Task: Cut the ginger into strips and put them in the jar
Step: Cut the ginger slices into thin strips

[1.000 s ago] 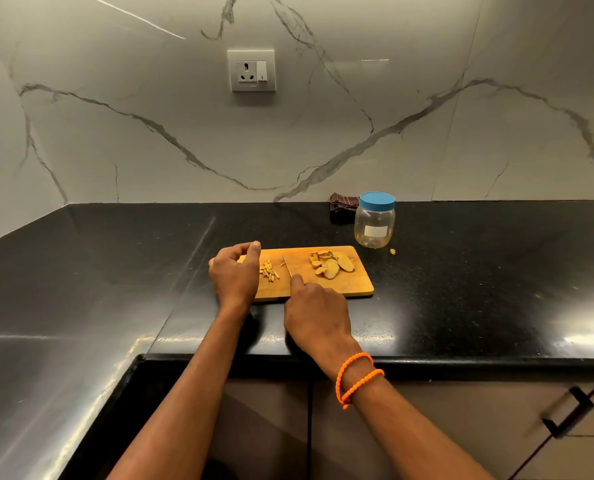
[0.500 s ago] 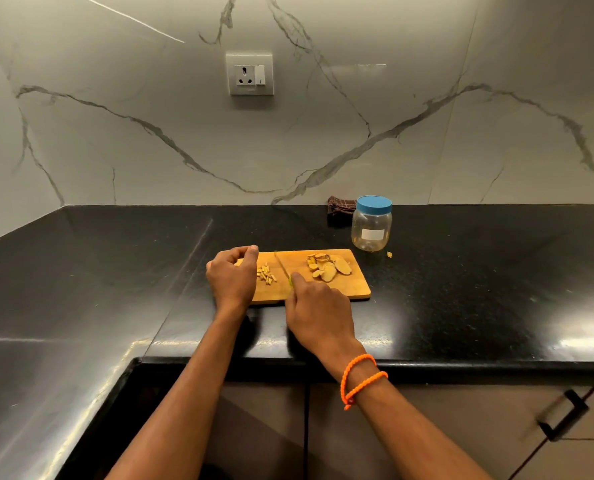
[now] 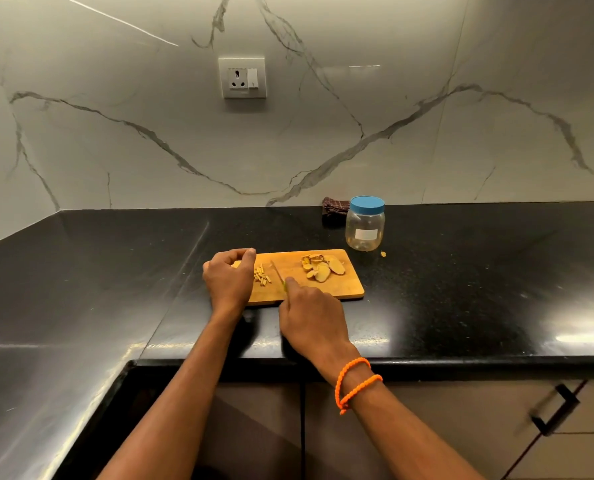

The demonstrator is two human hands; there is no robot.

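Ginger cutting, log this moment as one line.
right hand: holds knife | ginger strips: on cutting board | ginger slices: uncut | jar: lidded

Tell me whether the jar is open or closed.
Closed: the blue lid sits on top of the upright jar, behind the cutting board.

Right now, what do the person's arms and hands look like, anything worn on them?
Both forearms are bare, with no sleeves in view. The left hand wears nothing: no glove, ring or band shows. The right hand is also ungloved, but its wrist carries an orange beaded cord bracelet, looped twice round so it shows as two strands.
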